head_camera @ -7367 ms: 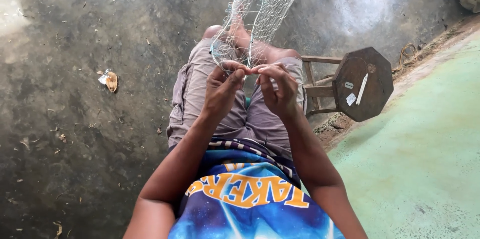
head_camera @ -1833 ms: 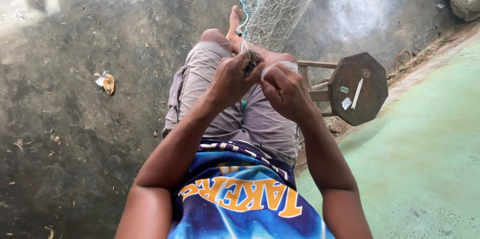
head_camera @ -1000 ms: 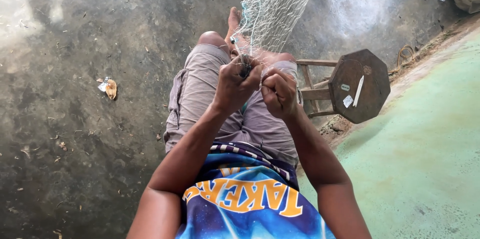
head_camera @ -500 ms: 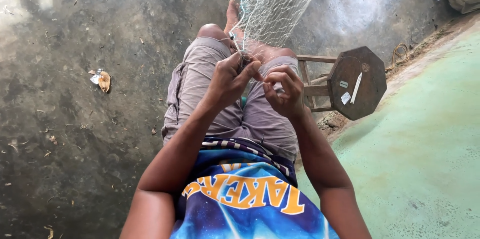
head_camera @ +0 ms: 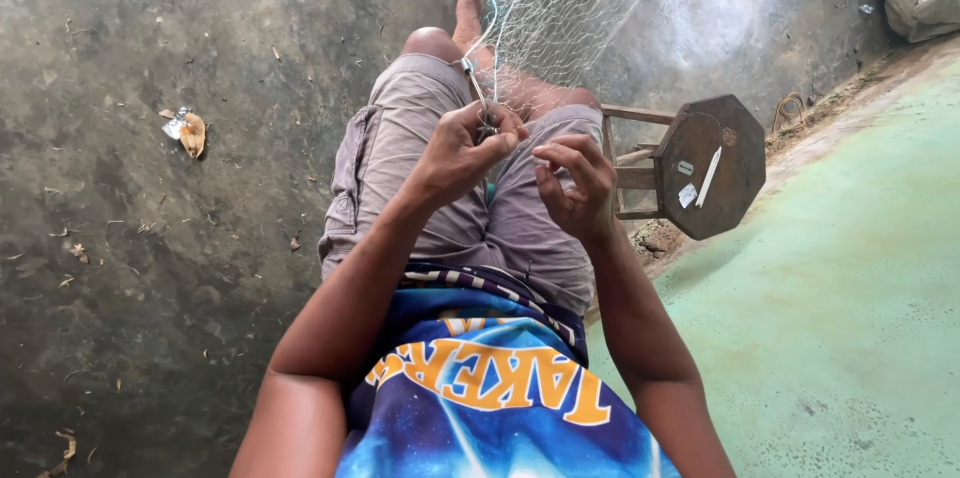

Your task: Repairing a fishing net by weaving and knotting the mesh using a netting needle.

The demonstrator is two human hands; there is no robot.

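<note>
Over dark concrete floor (head_camera: 150, 268), left hand (head_camera: 462, 150) pinches netting needle (head_camera: 474, 93); right hand (head_camera: 575, 183) half-curled.

The net (head_camera: 570, 8) rising beyond my fingers is pale whitish-green with a teal edge cord. Under my hands my shorts (head_camera: 420, 168) are greyish-mauve. Nearer me, my shirt (head_camera: 480, 418) is blue with orange lettering and a striped hem. Right of my fingers, the stool (head_camera: 710, 168) is dark brown.

pale fine-meshed fishing net (head_camera: 570, 8), taut, hanging above grey-shorted knees
</note>
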